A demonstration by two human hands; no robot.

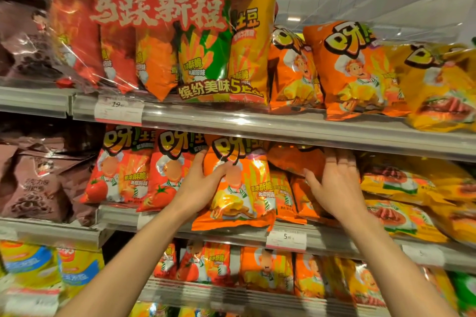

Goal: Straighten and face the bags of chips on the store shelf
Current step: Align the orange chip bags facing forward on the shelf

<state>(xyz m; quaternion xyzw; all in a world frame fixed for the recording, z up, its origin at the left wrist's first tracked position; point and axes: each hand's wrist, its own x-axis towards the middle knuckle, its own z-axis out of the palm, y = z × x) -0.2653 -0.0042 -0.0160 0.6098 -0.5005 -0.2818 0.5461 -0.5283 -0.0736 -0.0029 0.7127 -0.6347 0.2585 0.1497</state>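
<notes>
My left hand (199, 183) has its grip clamped on the left edge of the front orange chip bag (235, 185) on the middle shelf (257, 235); my right hand (334, 185) is grip apart, fingers pushing the slumped orange bag (296, 159) behind. Risk: front bag already overhangs the shelf lip, a tug could drop it. Tight room, red tomato bags (144, 170) left, yellow bags (401, 188) right, upper shelf rail (309, 131) close overhead.
</notes>
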